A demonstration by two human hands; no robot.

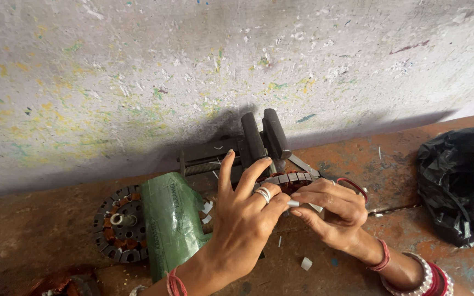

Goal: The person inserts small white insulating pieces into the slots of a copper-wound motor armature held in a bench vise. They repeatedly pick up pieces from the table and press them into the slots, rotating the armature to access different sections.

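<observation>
A round slotted motor stator (291,179) with copper windings sits in front of a dark bench vise (259,140) on a rusty brown table (368,164). My left hand (245,214), with silver rings, rests over the stator, fingers spread and raised. My right hand (330,211) pinches a small white slip of insulating paper (294,203) between thumb and fingers at the stator's near edge. Most of the stator is hidden behind both hands.
A second slotted stator (117,222) lies at the left, partly under a green plastic-wrapped bundle (171,219). A crumpled black plastic bag (462,183) sits at the right. White paper scraps (306,263) dot the table. A paint-flecked wall (193,71) stands directly behind.
</observation>
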